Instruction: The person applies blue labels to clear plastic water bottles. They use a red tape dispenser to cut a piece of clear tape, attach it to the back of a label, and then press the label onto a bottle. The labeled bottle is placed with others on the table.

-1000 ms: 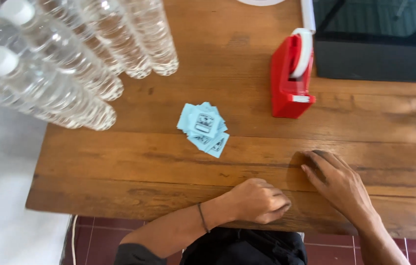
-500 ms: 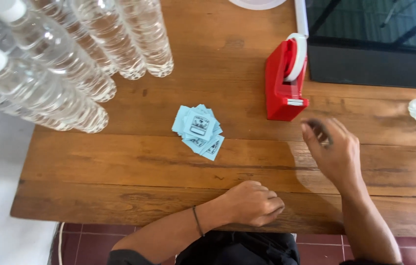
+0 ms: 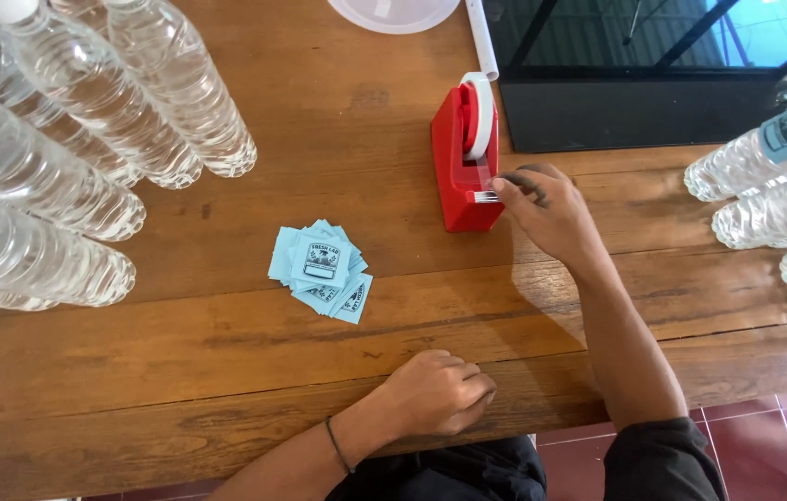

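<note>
Head cam looks straight down on a wooden table [image 3: 226,371]. R hand [image 3: 546,213] is stretched fwd to the red tape dispenser [image 3: 460,176], which stands upright near the table's middle-back, its white tape roll [image 3: 479,113] on top. Fingertips [image 3: 502,186] of the R hand pinch the loose end of clear tape at the dispenser's front cutter edge, so that hand is grasping the tape end; rest of the fingers curled behind. L hand [image 3: 435,391] rests on the near edge of the table, fingers curled under into a loose fist, holding nothing I can see; thin dark band on its wrist.

Btwn the two hands, a bit to the left, lies a small messy pile of light-blue square labels [image 3: 321,271] w/ dark print, flat on the wood, well apart from both hands and just left of the dispenser.

Left side: a group of clear plastic water bottles [image 3: 87,148], white caps, packed close together. Right edge: more clear bottles [image 3: 783,195], some w/ blue labels already on them. Behind the dispenser a dark glass-topped box [image 3: 653,83] w/ a black front, and a white round lid [image 3: 393,14] at the top edge. Dark clothing shows at the bottom of the frame
</note>
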